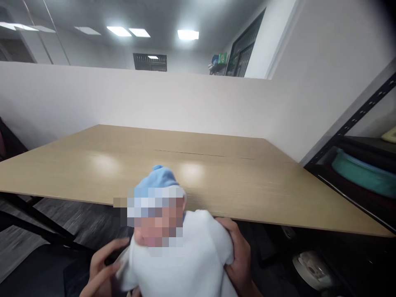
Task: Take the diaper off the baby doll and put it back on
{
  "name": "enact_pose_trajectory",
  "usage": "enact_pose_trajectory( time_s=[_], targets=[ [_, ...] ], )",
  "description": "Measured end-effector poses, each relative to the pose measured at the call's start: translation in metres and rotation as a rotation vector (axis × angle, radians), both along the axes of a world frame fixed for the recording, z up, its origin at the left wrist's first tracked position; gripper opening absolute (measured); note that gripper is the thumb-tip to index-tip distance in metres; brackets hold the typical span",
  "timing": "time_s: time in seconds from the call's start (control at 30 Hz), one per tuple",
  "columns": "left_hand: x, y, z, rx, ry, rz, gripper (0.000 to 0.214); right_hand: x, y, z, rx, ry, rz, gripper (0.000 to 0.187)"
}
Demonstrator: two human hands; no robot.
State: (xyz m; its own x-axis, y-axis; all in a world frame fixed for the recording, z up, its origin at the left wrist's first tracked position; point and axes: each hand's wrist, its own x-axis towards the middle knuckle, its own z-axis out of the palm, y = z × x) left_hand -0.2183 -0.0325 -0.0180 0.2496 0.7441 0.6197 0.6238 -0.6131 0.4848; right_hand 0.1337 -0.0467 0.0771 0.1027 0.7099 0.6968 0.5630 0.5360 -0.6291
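Note:
A baby doll (182, 255) in a white garment and a blue cap (159, 179) is held upright just below the near edge of the wooden table (216, 173). My right hand (236, 255) is wrapped round the doll's side, gripping the white cloth. On the other side, my left hand (103, 270) touches the doll's arm, fingers curled around it. The doll's lower body is out of view.
A white partition wall (154, 99) stands behind the table. A black metal shelf (355, 165) at the right holds a teal basin (365, 173). A round object (312, 270) lies on the floor under the table's right end. Black table legs (34, 222) run at the left.

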Motion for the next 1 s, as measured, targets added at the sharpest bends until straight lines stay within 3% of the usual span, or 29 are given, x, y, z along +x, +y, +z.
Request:
enact_pose_trajectory(
  time_s=[0.07, 0.23, 0.3, 0.47, 0.67, 1.0],
  targets=[
    [0.016, 0.021, 0.017, -0.014, 0.005, -0.019, 0.068, 0.004, 0.010, 0.002, -0.081, 0.066, -0.075, 0.034],
    [0.068, 0.076, 0.065, -0.225, 0.016, 0.027, 0.069, 0.026, 0.040, 0.017, -0.315, 0.237, -0.166, 0.030],
    [0.081, 0.091, 0.081, -0.295, 0.079, -0.015, 0.056, 0.045, 0.048, 0.024, -0.362, 0.143, -0.222, 0.025],
    [0.099, 0.129, 0.106, -0.382, 0.220, -0.115, 0.033, 0.096, 0.060, 0.035, -0.396, -0.371, -0.344, 0.025],
    [0.111, 0.166, 0.103, -0.392, 0.295, -0.163, 0.033, 0.122, 0.068, 0.023, -0.457, -0.599, -0.359, 0.025],
    [0.084, 0.175, 0.072, -0.462, 0.300, -0.209, 0.037, 0.142, 0.067, -0.026, -0.421, -0.478, -0.314, 0.034]
  ],
)
